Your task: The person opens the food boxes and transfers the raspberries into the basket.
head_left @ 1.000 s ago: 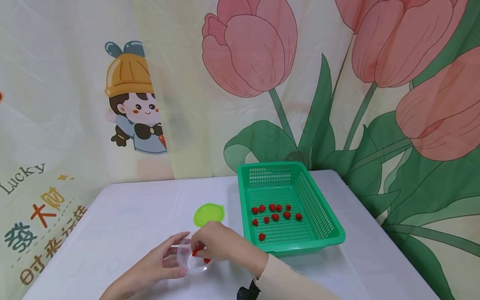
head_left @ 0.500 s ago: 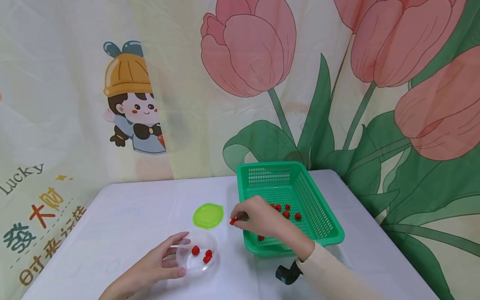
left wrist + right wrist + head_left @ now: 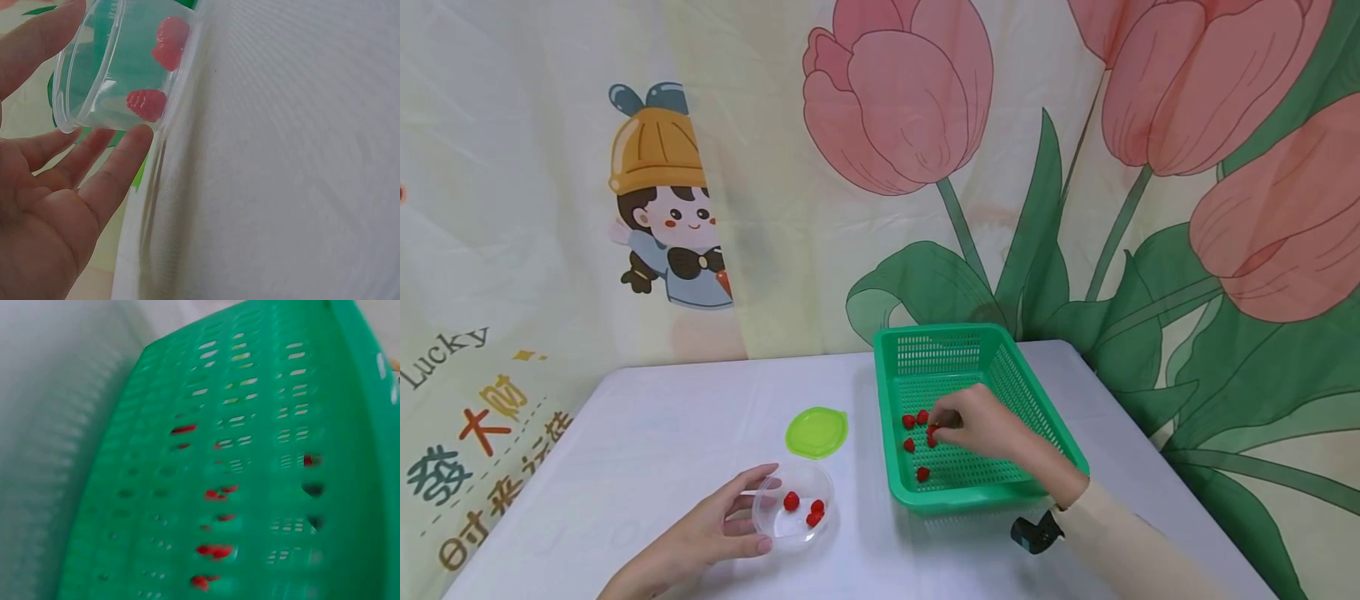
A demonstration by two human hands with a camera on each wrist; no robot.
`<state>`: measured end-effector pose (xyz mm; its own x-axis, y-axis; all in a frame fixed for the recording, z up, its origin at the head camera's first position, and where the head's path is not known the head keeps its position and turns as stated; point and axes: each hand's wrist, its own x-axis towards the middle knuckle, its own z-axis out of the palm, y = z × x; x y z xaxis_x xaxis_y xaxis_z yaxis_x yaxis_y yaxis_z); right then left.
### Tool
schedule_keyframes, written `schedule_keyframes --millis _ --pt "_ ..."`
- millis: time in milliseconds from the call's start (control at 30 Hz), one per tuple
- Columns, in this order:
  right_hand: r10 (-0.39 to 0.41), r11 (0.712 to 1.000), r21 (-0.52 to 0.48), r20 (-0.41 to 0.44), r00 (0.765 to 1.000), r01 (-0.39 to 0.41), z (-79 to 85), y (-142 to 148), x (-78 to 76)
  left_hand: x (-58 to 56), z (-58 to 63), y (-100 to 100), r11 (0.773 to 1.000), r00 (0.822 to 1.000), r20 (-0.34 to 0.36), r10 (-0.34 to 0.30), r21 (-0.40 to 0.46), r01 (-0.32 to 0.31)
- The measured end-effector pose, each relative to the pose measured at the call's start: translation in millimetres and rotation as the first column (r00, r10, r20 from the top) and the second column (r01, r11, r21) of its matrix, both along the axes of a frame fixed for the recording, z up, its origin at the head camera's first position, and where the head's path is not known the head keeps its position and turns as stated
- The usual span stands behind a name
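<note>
In the head view my left hand (image 3: 711,525) holds a clear plastic cup (image 3: 765,533) on the table, thumb and fingers around its side. Three red raspberries (image 3: 791,501) lie in the cup. The left wrist view shows my fingertips (image 3: 140,139) touching the cup wall (image 3: 94,106), with raspberries (image 3: 147,104) near its bottom. My right hand (image 3: 981,423) is over the green basket (image 3: 988,498), pinching a raspberry (image 3: 932,430) at its fingertips. More raspberries (image 3: 922,473) lie on the basket floor; the hand hides others. The right wrist view shows the slotted basket wall (image 3: 262,506), with red patches behind it.
A lime-green lid (image 3: 817,432) lies on the white tablecloth (image 3: 700,417), behind the cup and left of the basket. A printed curtain (image 3: 760,167) hangs behind the table. A black wrist camera (image 3: 1036,533) sits below the right sleeve.
My right hand has moved from the cup, right and back, into the basket, carrying a raspberry. The left hand and cup have stayed in place.
</note>
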<state>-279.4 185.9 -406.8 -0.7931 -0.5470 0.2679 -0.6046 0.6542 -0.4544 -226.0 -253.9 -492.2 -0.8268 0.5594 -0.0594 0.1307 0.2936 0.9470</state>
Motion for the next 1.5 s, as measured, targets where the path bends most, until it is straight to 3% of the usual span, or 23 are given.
schedule_keyframes --millis 267,633,1167,1500 --pt "0.008 0.999 0.039 0.017 1.0 -0.009 -18.6 17.0 -4.2 0.5 -0.9 0.4 1.0 1.0 0.0 -0.001 0.003 0.001" --pt "0.033 0.997 0.065 0.063 0.997 -0.037 -37.4 18.3 -10.3 -0.8 -1.7 1.0 1.0 1.0 -0.003 -0.008 0.004 0.008" --pt "0.078 0.988 0.127 0.117 0.99 -0.093 -47.9 13.4 -13.5 -1.0 0.4 1.5 1.0 1.0 -0.004 -0.002 -0.005 0.002" --pt "0.055 0.983 0.162 0.165 0.985 -0.082 -48.1 8.1 -13.0 0.1 1.1 1.2 1.0 1.0 -0.016 0.003 -0.01 -0.003"
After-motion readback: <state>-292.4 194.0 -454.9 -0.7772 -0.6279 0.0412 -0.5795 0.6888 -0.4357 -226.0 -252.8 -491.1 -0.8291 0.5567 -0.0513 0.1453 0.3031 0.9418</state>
